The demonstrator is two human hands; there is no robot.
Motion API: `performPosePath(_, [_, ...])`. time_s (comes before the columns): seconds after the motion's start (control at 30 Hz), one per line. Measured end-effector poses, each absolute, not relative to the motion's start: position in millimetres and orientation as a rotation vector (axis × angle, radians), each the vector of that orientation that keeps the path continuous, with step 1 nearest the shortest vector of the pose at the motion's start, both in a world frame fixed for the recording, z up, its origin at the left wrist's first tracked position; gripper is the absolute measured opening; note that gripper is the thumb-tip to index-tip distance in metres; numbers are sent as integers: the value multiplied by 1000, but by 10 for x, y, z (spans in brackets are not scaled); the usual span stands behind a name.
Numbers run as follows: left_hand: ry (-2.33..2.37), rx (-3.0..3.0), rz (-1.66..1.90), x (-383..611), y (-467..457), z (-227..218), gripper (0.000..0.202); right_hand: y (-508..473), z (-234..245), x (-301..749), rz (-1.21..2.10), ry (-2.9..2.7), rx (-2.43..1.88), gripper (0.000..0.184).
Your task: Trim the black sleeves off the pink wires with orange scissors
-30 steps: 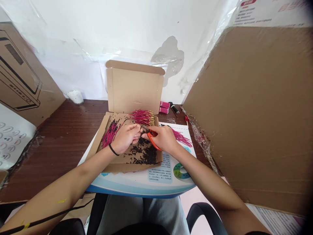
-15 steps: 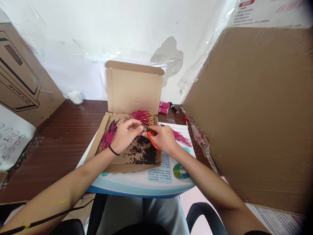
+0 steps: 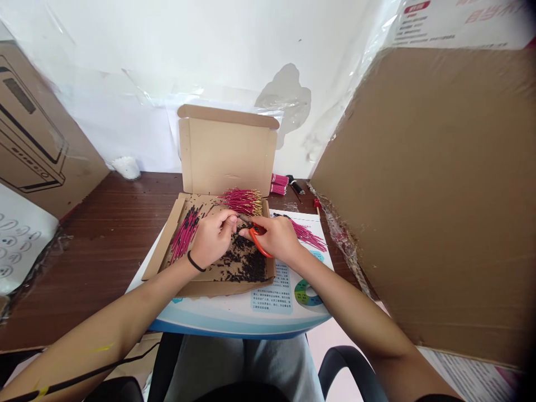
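Observation:
My right hand is closed round an orange-handled cutting tool whose tip points left at my left hand. My left hand, a black band on its wrist, pinches something thin at the tool's tip; I cannot make it out. Both hands hover over an open shallow cardboard box. In the box lie pink wires with black ends at the left, pink wires with gold ends at the back, and a heap of black scraps at the front.
More pink wires lie on a printed white sheet right of the box. A pink bundle and a black object sit by the wall. Large cardboard panels stand at right and left. A white cup stands far left.
Both hands have stayed together over the box, shifting slightly; the left hand's fingers have re-pinched at the tool's tip. The view has drifted a little.

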State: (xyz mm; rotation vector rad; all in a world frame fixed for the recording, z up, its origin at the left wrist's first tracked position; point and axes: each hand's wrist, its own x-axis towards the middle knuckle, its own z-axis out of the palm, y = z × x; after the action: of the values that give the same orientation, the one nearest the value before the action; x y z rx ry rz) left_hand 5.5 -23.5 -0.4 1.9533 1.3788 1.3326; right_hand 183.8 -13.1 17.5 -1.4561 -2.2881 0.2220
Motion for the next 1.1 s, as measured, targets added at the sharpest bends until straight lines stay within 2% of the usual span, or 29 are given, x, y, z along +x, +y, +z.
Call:
performPosePath(0.17, [1278, 1937, 1253, 66, -207, 1, 29, -109, 164, 1844, 184, -2294, -1467, 46])
performPosePath(0.3, [1409, 1834, 1324, 111, -214, 4, 17, -124, 182, 1817, 211, -2243, -1544, 47])
performPosePath(0.5, [1490, 1791, 1389, 119, -238, 31, 12, -152, 185, 1804, 228, -2255, -1522, 50])
performPosePath(0.93, [1315, 1906, 1278, 62, -214, 30, 30, -144, 168, 1817, 171, -2281, -1489, 48])
performPosePath(1.1, [1407, 1942, 1346, 43, -216, 60, 18, -166, 187, 1810, 164, -2262, -1498, 51])
